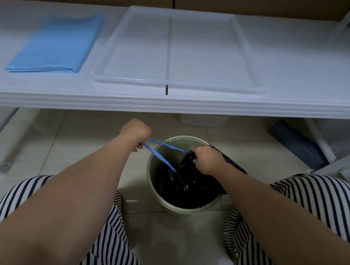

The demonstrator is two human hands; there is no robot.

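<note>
A pale green round bin stands on the tiled floor between my knees. A black plastic bag sits inside it, bunched at the top. My left hand grips the loop of the bag's blue drawstring, pulled taut to the left of the bin. My right hand grips the gathered neck of the bag over the bin's far right side, where the string ends.
A white table runs across in front, its edge just beyond my hands. On it lie a white empty tray and a folded blue cloth. Under the table are a white box, a blue-grey crate and table legs.
</note>
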